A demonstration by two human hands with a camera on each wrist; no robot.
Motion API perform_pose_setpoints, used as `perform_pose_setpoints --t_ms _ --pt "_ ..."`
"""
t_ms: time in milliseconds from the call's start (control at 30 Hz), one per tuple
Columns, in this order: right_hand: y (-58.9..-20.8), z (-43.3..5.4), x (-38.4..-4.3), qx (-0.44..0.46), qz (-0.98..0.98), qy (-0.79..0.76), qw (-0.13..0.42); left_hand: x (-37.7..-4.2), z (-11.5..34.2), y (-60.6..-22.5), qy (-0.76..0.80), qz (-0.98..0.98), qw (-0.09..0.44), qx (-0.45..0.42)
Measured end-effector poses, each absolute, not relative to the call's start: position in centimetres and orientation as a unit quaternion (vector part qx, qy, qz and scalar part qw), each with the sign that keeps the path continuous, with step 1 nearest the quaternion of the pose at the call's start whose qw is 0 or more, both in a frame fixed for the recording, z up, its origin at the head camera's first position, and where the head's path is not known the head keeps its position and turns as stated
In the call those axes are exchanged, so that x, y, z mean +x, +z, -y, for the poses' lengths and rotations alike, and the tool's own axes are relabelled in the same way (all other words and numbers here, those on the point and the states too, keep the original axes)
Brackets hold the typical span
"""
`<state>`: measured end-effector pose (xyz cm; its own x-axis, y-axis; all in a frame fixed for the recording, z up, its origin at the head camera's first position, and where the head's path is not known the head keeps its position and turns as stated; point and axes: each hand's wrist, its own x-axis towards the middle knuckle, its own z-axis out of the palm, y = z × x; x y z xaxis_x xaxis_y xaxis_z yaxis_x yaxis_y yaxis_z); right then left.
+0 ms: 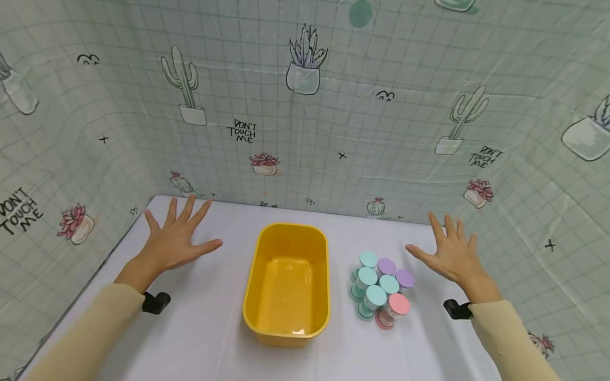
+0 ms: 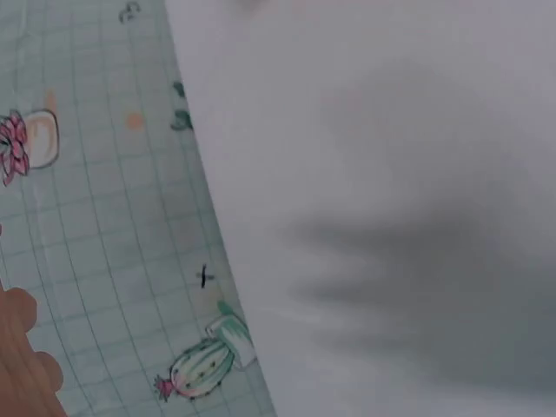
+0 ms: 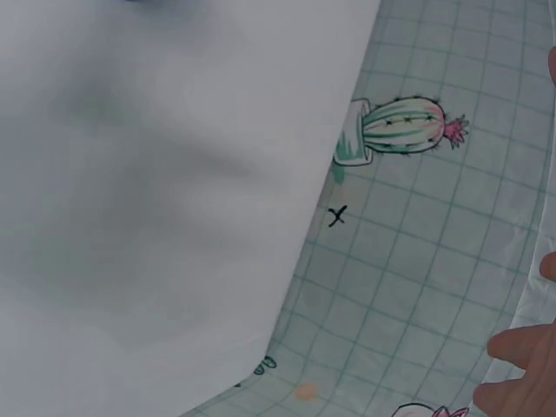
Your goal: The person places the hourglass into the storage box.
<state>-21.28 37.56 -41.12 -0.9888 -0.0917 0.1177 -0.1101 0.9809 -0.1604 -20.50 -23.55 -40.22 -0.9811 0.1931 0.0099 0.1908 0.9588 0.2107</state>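
My left hand [image 1: 173,243] hovers over the table's left side with its fingers spread, holding nothing. Over on the right, my right hand [image 1: 455,256] is likewise spread above the table and holds nothing. Nearest to it is a cluster of several small clear jars, with teal lids [image 1: 376,295], purple lids [image 1: 386,266] and one pink lid [image 1: 398,304]. A deep yellow plastic bin [image 1: 286,296] stands between the left hand and the jars. Each wrist view catches only parts of the fingers, the left's [image 2: 30,356] at one edge and the right's [image 3: 526,365] at the other.
A white table [image 1: 209,328] bears the bin and jars. Grid-patterned cloth [image 1: 310,116] printed with potted plants hangs behind the table and along both sides. Both wrists wear black straps with a small black device, seen on the left wrist [image 1: 156,303] and right wrist [image 1: 457,309].
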Motion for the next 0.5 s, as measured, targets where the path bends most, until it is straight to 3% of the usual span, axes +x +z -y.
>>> perform_pose_setpoints --t_ms 500 --pt "-42.1 -37.5 -20.5 0.052 0.992 0.102 0.048 -17.0 17.4 -42.6 0.235 -0.962 -0.023 0.137"
